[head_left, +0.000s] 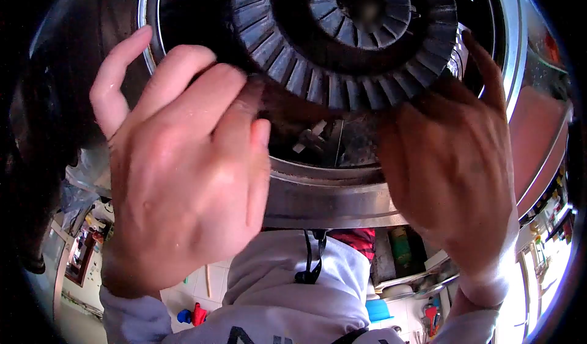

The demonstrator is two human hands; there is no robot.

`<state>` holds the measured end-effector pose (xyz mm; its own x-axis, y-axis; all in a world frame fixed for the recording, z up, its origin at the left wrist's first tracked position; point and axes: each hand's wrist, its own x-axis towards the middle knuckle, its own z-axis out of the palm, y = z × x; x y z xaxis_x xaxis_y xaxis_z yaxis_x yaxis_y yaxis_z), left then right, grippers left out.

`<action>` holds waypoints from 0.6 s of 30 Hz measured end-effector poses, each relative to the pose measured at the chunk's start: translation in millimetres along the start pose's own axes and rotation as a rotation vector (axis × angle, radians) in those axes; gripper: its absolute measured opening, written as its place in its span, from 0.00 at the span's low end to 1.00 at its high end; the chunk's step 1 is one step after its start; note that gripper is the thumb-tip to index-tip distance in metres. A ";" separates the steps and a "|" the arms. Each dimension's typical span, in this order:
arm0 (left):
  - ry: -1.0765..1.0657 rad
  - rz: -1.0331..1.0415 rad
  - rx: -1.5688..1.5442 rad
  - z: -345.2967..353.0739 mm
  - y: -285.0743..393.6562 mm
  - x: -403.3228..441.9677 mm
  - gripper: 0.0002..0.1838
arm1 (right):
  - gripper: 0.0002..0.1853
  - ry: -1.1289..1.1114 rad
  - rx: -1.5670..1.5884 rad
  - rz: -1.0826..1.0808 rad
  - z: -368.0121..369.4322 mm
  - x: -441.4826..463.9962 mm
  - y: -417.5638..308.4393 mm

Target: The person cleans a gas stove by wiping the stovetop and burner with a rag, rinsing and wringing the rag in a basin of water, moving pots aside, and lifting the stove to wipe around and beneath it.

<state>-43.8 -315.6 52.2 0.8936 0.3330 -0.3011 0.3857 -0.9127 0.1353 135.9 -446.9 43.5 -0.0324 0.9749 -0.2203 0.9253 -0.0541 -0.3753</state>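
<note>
A dark, ribbed burner ring (351,93) sits inside a round metal-rimmed opening, with a smaller ribbed ring (324,2) at its centre. My left hand (189,154) is at the lower left of the larger ring, with its fingers curled in and its little finger sticking out near the metal rim (324,188). The left fingertips are blurred, so I cannot make out what they hold. Against the larger ring's lower right edge, my right hand (452,154) has its fingers bent around it, one finger raised. Shadow hides the right fingertips.
Small pale pieces (312,136) lie in the dark hollow below the rings. A reddish round-edged panel (538,142) stands at the right. On the floor are red and blue items (199,314) and a blue container (379,310). A green cylinder (400,246) stands below the rim.
</note>
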 end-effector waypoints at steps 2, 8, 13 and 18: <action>-0.011 0.006 -0.044 -1.6 4.5 -0.2 0.12 | 0.12 0.075 -0.051 0.007 5.6 -8.7 5.4; 0.047 -0.032 0.027 2.1 -2.8 -4.4 0.11 | 0.11 -0.245 0.018 0.014 -15.4 12.8 -7.6; 0.024 0.028 -0.061 1.5 -0.9 -2.5 0.11 | 0.12 -0.053 -0.129 0.003 -4.5 -4.2 -2.4; -0.017 0.053 -0.121 -3.9 5.2 -3.4 0.15 | 0.10 0.000 -0.278 0.132 -4.9 -1.6 -13.4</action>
<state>-44.0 -320.6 57.5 0.9098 0.2800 -0.3064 0.3639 -0.8931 0.2644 125.5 -446.7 53.4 0.0948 0.9633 -0.2510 0.9895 -0.1189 -0.0825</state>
